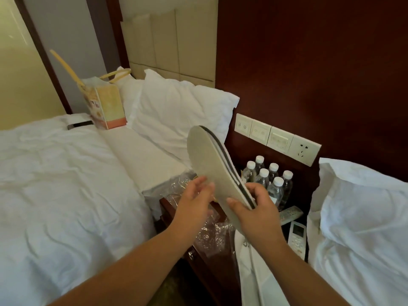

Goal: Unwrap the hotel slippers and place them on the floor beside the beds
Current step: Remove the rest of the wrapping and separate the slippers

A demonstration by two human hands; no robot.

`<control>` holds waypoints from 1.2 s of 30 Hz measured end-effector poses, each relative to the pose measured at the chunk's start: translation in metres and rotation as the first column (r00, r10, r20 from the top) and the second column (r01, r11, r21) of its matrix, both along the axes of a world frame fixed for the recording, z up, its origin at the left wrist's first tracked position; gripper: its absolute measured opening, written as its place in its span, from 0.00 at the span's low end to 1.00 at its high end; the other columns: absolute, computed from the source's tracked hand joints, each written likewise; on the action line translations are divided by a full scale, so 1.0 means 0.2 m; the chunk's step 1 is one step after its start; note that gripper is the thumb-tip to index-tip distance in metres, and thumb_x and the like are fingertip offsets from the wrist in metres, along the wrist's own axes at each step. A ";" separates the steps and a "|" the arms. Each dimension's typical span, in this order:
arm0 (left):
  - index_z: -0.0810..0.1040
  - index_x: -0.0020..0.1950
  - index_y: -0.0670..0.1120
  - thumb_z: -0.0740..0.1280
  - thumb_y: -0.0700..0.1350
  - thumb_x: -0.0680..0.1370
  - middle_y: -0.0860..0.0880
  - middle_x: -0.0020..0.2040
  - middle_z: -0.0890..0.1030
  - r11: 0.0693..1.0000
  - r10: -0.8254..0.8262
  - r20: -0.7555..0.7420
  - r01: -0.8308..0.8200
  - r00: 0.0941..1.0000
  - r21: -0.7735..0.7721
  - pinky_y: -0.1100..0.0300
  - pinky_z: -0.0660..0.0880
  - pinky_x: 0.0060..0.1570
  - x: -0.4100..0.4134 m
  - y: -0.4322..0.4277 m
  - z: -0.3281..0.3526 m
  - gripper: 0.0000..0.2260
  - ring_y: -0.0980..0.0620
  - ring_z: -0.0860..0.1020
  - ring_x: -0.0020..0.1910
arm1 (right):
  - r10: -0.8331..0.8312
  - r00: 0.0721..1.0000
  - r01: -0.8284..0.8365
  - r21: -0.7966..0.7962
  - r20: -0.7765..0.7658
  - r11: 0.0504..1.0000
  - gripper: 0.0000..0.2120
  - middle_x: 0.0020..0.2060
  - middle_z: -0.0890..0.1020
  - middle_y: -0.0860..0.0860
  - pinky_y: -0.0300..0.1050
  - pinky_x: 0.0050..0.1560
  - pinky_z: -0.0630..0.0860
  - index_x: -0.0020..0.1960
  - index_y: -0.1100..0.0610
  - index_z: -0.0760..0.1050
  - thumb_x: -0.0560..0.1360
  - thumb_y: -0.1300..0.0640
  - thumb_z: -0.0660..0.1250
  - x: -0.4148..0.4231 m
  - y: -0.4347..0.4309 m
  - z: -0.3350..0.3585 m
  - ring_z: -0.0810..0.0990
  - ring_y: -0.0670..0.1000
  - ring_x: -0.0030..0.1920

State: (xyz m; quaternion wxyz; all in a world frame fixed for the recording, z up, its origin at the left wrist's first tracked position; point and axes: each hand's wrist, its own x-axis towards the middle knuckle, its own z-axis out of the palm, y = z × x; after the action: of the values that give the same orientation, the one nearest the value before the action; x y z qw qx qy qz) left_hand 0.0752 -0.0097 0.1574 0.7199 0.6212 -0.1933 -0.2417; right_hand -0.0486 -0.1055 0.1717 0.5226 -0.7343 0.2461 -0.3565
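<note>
Slippers (212,166) were held up at centre frame, soles toward the camera.
Right hand (256,213) pinched the heel end, thumb on the sole; left hand (194,195) lay with fingers straight against the sole's edge. Clear wrapper (212,237) sat crumpled just below, lower centre — on the nightstand (203,268).

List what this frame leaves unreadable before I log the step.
Head view:
- Slippers: only one sole faces the camera; uppers hidden behind it, heel covered by the right hand.
- Floor: mostly hidden by both forearms, cut by the bottom edge.
- White bag print: partly behind the right wrist.
- Bottle labels: too small.
</note>
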 end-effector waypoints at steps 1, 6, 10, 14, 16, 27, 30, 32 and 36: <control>0.77 0.60 0.58 0.71 0.57 0.73 0.52 0.55 0.83 0.997 -0.063 -0.042 0.060 0.997 -0.057 0.55 0.81 0.40 -0.03 0.02 0.04 0.16 0.57 0.84 0.49 | 0.032 0.999 -0.032 -0.018 0.014 0.999 0.17 0.43 0.82 0.36 0.30 0.33 0.77 0.52 0.43 0.75 0.70 0.58 0.76 -0.01 0.04 0.03 0.83 0.39 0.39; 0.78 0.62 0.53 0.77 0.55 0.69 0.49 0.56 0.84 0.984 -0.140 -0.037 0.134 0.989 -0.118 0.48 0.80 0.51 -0.14 0.18 0.22 0.23 0.49 0.83 0.56 | 0.221 0.975 -0.221 -0.056 0.001 0.974 0.24 0.50 0.83 0.41 0.40 0.42 0.82 0.56 0.40 0.75 0.63 0.47 0.80 -0.07 0.23 0.12 0.82 0.41 0.50; 0.77 0.62 0.50 0.80 0.48 0.67 0.47 0.55 0.85 0.978 -0.170 -0.017 0.166 0.985 -0.128 0.45 0.81 0.49 -0.16 0.32 0.30 0.25 0.44 0.83 0.54 | 0.280 0.960 -0.280 0.014 0.009 0.960 0.26 0.55 0.81 0.38 0.42 0.50 0.80 0.57 0.37 0.75 0.63 0.48 0.81 -0.12 0.29 0.20 0.77 0.39 0.58; 0.76 0.63 0.47 0.77 0.41 0.67 0.45 0.57 0.84 0.981 -0.151 0.000 0.150 0.989 -0.124 0.42 0.79 0.54 -0.13 0.46 0.33 0.26 0.42 0.83 0.55 | 0.372 0.905 -0.417 0.254 0.206 0.873 0.18 0.55 0.85 0.50 0.47 0.49 0.82 0.60 0.48 0.76 0.75 0.66 0.69 -0.17 0.28 0.28 0.84 0.53 0.54; 0.76 0.62 0.46 0.75 0.37 0.66 0.45 0.56 0.84 0.991 -0.091 0.019 0.093 0.996 -0.094 0.40 0.78 0.55 -0.12 0.51 0.34 0.26 0.43 0.83 0.53 | 0.323 0.920 -0.382 0.318 0.222 0.868 0.19 0.52 0.86 0.51 0.44 0.43 0.82 0.61 0.49 0.75 0.78 0.69 0.64 -0.19 0.28 0.31 0.86 0.52 0.50; 0.73 0.63 0.64 0.73 0.54 0.67 0.61 0.54 0.83 0.990 0.114 0.188 -0.097 0.976 -0.098 0.53 0.82 0.48 -0.18 0.66 0.44 0.25 0.56 0.83 0.51 | 0.249 0.940 -0.325 0.395 0.233 0.859 0.24 0.53 0.85 0.42 0.43 0.43 0.82 0.56 0.40 0.83 0.76 0.69 0.64 -0.25 0.40 0.34 0.85 0.47 0.49; 0.74 0.62 0.65 0.71 0.58 0.67 0.61 0.53 0.83 0.985 0.155 0.166 -0.139 0.974 -0.099 0.52 0.81 0.50 -0.22 0.67 0.47 0.23 0.56 0.83 0.51 | 0.189 0.950 -0.276 0.384 0.250 0.881 0.16 0.52 0.85 0.43 0.42 0.41 0.82 0.54 0.40 0.83 0.74 0.59 0.73 -0.27 0.46 0.35 0.86 0.47 0.46; 0.74 0.60 0.66 0.69 0.63 0.66 0.61 0.53 0.83 0.982 0.176 0.148 -0.163 0.973 -0.095 0.52 0.81 0.50 -0.24 0.68 0.49 0.23 0.56 0.83 0.50 | 0.171 0.953 -0.250 0.332 0.249 0.910 0.18 0.53 0.84 0.44 0.41 0.41 0.82 0.54 0.40 0.83 0.64 0.45 0.79 -0.28 0.50 0.37 0.86 0.45 0.46; 0.74 0.63 0.61 0.72 0.64 0.67 0.58 0.53 0.84 0.978 0.200 0.155 -0.188 0.967 -0.093 0.50 0.82 0.48 -0.26 0.70 0.51 0.25 0.55 0.84 0.48 | 0.158 0.966 -0.195 0.177 0.202 0.965 0.31 0.55 0.80 0.39 0.41 0.46 0.83 0.55 0.38 0.81 0.53 0.34 0.80 -0.30 0.57 0.40 0.83 0.42 0.51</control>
State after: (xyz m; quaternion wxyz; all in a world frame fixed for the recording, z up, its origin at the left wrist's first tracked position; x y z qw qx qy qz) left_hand 0.0223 0.1294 0.2600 0.7453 0.6266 -0.1993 -0.1106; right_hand -0.1083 0.0084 0.2518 0.6426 -0.6619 0.1632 -0.3496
